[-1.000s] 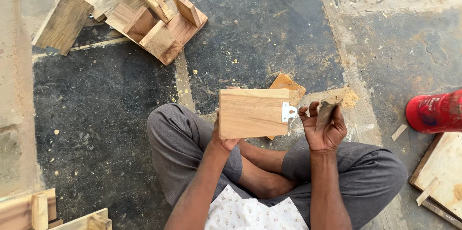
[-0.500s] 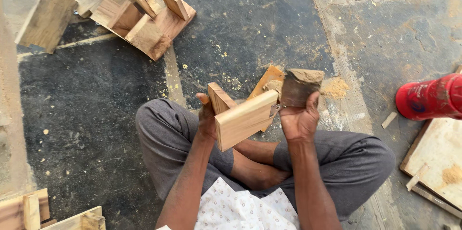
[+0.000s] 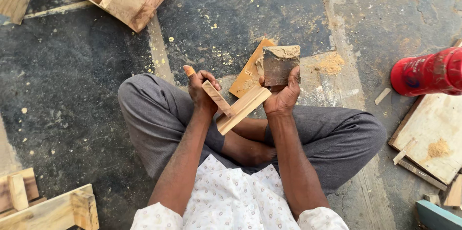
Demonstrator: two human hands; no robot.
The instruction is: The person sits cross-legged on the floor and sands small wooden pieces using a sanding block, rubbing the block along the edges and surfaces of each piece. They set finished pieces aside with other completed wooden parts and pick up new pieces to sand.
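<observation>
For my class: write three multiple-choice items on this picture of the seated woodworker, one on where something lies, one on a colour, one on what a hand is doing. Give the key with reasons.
1. Where does the red bottle lie?
A. on the floor at the person's right
B. in the lap
C. on the far stack of wood

2. What colour are the trousers?
A. blue
B. grey
C. white

3. What is the right hand doing?
A. resting empty
B. pressing the floor
C. holding a small dust-coated block

Key: 1 A, it lies at the right edge on the floor; 2 B, both legs show grey cloth; 3 C, the fingers wrap under the block.
</observation>
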